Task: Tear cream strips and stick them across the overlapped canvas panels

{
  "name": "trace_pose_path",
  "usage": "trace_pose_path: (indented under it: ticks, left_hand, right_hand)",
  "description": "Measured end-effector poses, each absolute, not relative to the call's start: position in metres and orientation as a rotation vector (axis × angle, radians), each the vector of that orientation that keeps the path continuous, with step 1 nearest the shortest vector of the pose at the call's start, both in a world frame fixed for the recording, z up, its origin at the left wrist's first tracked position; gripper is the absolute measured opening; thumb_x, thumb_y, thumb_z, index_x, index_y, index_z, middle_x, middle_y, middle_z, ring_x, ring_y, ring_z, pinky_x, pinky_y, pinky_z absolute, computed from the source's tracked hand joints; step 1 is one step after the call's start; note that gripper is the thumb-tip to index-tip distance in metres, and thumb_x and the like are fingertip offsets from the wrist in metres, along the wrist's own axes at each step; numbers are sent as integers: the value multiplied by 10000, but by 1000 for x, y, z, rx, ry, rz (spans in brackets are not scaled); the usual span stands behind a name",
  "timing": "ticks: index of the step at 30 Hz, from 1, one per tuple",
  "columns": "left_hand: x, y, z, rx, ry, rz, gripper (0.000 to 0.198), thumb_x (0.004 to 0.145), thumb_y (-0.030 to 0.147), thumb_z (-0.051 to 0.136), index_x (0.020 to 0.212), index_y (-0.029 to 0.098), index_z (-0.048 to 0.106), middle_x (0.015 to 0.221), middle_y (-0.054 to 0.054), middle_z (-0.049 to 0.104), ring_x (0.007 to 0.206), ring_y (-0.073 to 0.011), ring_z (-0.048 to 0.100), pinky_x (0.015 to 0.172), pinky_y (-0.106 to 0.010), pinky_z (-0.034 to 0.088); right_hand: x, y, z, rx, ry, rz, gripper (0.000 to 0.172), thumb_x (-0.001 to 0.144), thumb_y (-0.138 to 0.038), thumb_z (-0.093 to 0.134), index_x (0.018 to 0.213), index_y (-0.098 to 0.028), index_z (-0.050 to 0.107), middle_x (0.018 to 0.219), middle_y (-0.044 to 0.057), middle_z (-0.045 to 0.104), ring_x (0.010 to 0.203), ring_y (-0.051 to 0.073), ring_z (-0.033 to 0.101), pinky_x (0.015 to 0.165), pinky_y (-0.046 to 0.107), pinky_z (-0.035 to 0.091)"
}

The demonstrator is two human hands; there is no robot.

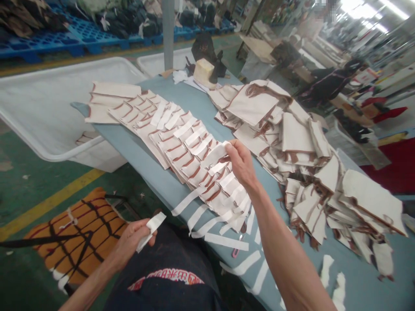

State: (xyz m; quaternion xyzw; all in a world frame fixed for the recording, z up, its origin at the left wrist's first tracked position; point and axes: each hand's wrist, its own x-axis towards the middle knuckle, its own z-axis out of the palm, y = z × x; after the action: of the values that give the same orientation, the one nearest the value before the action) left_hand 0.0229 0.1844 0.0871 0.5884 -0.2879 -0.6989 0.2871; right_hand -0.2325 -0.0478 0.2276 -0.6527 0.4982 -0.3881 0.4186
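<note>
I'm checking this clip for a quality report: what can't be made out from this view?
Head view only:
White strip in the left hand: the fingers hide part of it.
White piece in the right hand: the fingers hide where it meets the stacked cloth panels.
Small pink-handled tool: too small and blurred to name.
Blue table: the frame edge cuts off its right side.

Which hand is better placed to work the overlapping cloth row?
Probably the right hand: it touches the row on a white strip, while the left hand holds another strip, back from the table.
</note>
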Motion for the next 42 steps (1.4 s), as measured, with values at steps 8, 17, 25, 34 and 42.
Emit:
trace_pose_path:
  ticks: [8, 17, 25, 34, 42]
  left_hand:
    - [25, 181, 82, 1601, -730, -1831, 272, 695, 449, 545, 636, 193, 618, 562, -1, 602, 516, -153, 456, 539, -265, 332]
    - [22, 171, 92, 1630, -681, -1814, 289, 673, 467, 568, 635, 187, 629, 563, -1, 602, 513, -149, 453, 537, -260, 331]
    - [20, 171, 94, 1652, -558, -1795, 333, 671, 494, 611, 734, 169, 648, 590, 1, 626, 520, -138, 468, 547, -254, 338]
    - [22, 180, 78, 1678, -455, -1747, 345, 660, 459, 657, 823, 154, 652, 585, 10, 654, 519, -133, 494, 524, -235, 341]
    - [13, 168, 108, 1534, -251, -1755, 464, 671, 456, 776, 996, 140, 682, 758, -57, 770, 685, -189, 676, 691, -273, 515]
  right_hand:
    - [-230, -48, 199, -1612, 1230, -864, 375, 930, -562, 574, 816, -205, 553, 722, -30, 561, 637, 120, 570, 639, 262, 509]
    - [-198, 5, 145, -1839, 1253, -592, 255, 1003, -423, 471, 914, -213, 583, 724, -31, 560, 650, 139, 529, 638, 271, 408]
    - [-162, 49, 69, -1802, 1517, -532, 224, 1015, -356, 447, 928, -219, 600, 829, 20, 675, 769, 189, 648, 728, 311, 486]
    - [-149, 74, 45, -1926, 1528, -284, 334, 914, -275, 642, 1228, -163, 625, 1179, 132, 722, 1036, 279, 695, 900, 399, 541]
    - [-173, 94, 82, -1951, 1462, -356, 249, 975, -276, 543, 1183, -197, 656, 1086, 70, 742, 953, 222, 715, 891, 352, 545]
